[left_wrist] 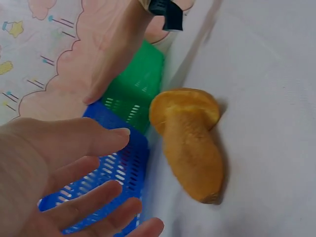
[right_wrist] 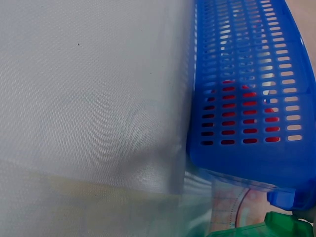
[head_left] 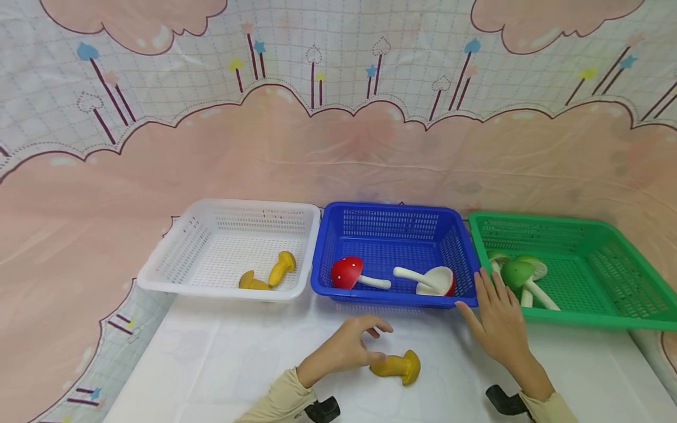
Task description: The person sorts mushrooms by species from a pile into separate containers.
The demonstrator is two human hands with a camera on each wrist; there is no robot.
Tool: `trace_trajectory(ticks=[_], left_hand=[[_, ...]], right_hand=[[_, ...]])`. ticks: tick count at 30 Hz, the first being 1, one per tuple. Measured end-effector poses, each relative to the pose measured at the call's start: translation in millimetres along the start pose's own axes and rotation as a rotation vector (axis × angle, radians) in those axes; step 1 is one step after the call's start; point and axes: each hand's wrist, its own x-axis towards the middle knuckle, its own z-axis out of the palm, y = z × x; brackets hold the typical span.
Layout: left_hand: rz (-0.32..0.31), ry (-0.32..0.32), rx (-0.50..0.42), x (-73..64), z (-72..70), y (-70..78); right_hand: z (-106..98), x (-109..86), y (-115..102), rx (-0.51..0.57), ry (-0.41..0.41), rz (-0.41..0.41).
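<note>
A yellow toy mushroom (head_left: 395, 366) lies on its side on the white table. My left hand (head_left: 349, 345) hovers beside its stem end, fingers spread and bent loosely; in the left wrist view a gap shows between the thumb and the mushroom (left_wrist: 192, 143). My right hand (head_left: 499, 320) stretches its straight fingers over the near corner where the blue basket (head_left: 391, 301) meets the green basket (head_left: 597, 320). It holds nothing; whether it touches the rims I cannot tell. The right wrist view shows the blue basket's perforated wall (right_wrist: 247, 158), not the hand.
Two yellow mushrooms (head_left: 282, 267) lie in the white basket (head_left: 211, 289) at left. In the blue basket are two red-capped mushrooms (head_left: 347, 272). Several green-capped mushrooms (head_left: 517, 274) lie at the green basket's left end. A patterned cloth (head_left: 317, 153) hangs behind the baskets.
</note>
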Motion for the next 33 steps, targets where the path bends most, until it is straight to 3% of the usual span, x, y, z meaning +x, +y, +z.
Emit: trace_trajectory(ticks=[6,18,21,28,33], left_hand=[[0.009,-0.049,0.028,1.3,11.7,-6.3],[0.083,0.019,0.020,-0.5,37.4,-15.9],[0.108,0.032,0.018,-0.1,38.9,-15.9],[0.111,-0.016,0.133,0.6,39.8,-13.1],[0.125,-0.011,0.116,1.3,37.6,-12.3]], right_hand=[[1,-0.2,-1,-0.010,0.011,-0.006],[2,-0.5,1,-0.012,0.010,-0.005],[2,0.2,1,-0.012,0.007,-0.006],[2,1.3,0,-0.015,0.008,-0.003],[2,1.3,1,-0.016,0.006,0.002]])
